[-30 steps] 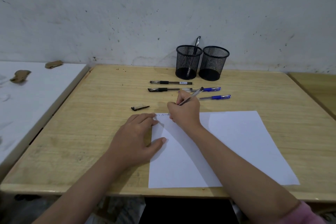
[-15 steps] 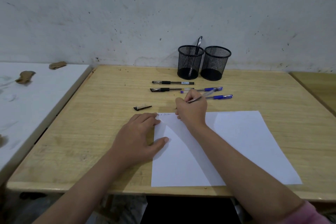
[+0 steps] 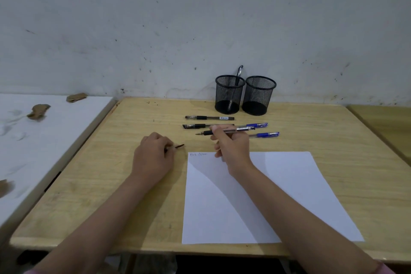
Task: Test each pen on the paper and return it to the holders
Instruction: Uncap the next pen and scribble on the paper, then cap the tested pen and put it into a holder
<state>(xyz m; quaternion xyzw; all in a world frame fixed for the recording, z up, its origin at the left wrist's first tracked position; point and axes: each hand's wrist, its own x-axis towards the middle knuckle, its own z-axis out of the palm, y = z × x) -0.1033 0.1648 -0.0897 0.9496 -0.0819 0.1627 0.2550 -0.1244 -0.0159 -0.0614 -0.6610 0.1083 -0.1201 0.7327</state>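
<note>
The paper (image 3: 255,198) lies at the counter's (image 3: 111,184) near edge. Left hand (image 3: 153,158) fingers pinch a black cap (image 3: 179,146); right hand (image 3: 231,147) fingers grip an uncapped pen (image 3: 226,132). Four pens lie beyond, two mesh holders (image 3: 244,95) at the far edge.
</note>
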